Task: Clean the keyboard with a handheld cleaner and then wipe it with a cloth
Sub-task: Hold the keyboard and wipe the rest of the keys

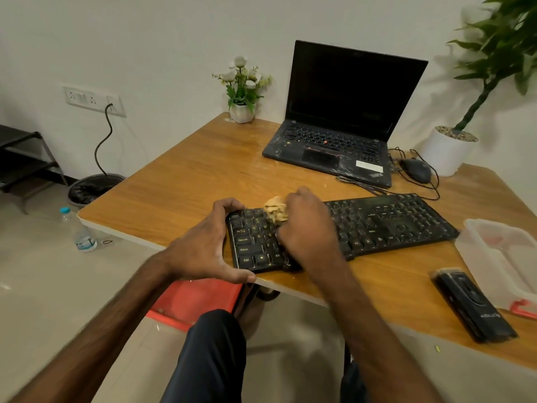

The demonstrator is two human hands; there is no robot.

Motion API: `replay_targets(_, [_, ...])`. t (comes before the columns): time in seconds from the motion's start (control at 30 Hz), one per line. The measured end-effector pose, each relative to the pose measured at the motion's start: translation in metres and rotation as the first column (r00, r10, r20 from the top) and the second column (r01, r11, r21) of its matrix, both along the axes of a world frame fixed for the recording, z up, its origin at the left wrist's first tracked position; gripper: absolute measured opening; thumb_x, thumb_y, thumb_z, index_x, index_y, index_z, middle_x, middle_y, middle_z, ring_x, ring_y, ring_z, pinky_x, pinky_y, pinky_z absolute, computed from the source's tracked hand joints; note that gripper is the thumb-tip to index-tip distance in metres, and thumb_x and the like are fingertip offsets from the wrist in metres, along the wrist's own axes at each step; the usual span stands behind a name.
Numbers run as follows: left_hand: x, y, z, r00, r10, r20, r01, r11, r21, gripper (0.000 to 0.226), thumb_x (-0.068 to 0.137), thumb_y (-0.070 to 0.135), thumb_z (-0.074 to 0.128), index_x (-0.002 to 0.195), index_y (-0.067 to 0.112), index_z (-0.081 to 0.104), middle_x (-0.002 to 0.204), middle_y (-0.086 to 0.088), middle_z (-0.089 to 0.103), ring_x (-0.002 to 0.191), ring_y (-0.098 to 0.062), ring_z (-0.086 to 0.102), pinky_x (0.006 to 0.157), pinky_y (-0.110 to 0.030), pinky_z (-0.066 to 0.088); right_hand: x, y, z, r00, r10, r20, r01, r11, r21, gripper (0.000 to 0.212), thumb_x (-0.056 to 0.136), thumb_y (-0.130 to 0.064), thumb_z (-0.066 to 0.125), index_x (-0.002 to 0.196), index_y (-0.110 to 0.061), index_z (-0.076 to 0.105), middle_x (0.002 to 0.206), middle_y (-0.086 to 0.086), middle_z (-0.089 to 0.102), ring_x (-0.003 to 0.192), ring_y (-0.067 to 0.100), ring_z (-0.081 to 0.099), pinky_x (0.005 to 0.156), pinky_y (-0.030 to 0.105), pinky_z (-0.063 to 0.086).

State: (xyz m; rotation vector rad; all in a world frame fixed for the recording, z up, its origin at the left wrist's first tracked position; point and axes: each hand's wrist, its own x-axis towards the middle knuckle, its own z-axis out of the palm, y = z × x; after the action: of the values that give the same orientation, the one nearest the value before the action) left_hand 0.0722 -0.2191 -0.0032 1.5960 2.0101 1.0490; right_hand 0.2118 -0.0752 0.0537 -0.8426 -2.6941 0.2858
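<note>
So my left hand (203, 251) grips the keyboard (377, 225) end to steady it; my right hand (308, 228) clutches the cloth (274, 210), pressing down.

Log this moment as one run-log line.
stage: wiping | right hand: grips crumpled cloth on keyboard | left hand: holds keyboard's left end | handheld cleaner: on table

Two hands (203, 245) (309, 231), one keyboard (392, 225), one cloth (274, 212), one laptop (348, 91), two plants (243, 85) (499, 48)

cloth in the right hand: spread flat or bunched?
Bunched. The cloth shows as a crumpled tan wad sticking out of the right hand, which grips it against the left-side keys of the keyboard.
</note>
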Motion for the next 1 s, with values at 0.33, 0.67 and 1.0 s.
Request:
replay_targets(0.33, [-0.004,0.0,-0.002,1.0,-0.005,0.023,0.005,1.0,0.003,0.115,0.056,0.044,0.097,0.134,0.038,0.013,0.14,0.014,0.041,0.13,0.0,0.046,0.107,-0.017,0.04,0.014,0.043,0.005,0.995,-0.018,0.096,0.006,0.993,0.119,0.042,0.087,-0.013,0.069,0.127,-0.014,0.059,0.122,0.002,0.052,0.116,0.017,0.048,0.107,0.034,0.038])
replay_targets(0.67, [-0.003,0.001,-0.001,0.999,0.001,0.045,0.0,1.0,-0.021,0.138,0.052,0.045,0.099,0.15,0.038,0.002,0.14,0.036,0.029,0.124,0.003,0.05,0.102,-0.013,0.042,-0.024,-0.032,0.0,0.98,0.199,-0.003,-0.199,0.98,-0.029,0.043,0.085,-0.005,0.065,0.127,-0.015,0.06,0.119,0.001,0.049,0.11,0.018,0.048,0.09,0.031,0.045])
replay_targets(1.0, [-0.006,0.0,-0.003,0.998,-0.021,0.067,0.021,1.0,0.008,0.137,0.05,0.045,0.099,0.147,0.042,0.003,0.147,0.017,0.036,0.135,0.002,0.041,0.115,-0.025,0.036,0.031,0.056,0.004,0.997,-0.005,0.077,-0.004,0.994,0.113,0.039,0.089,-0.012,0.066,0.127,-0.017,0.059,0.12,0.0,0.052,0.113,0.015,0.046,0.106,0.033,0.037])
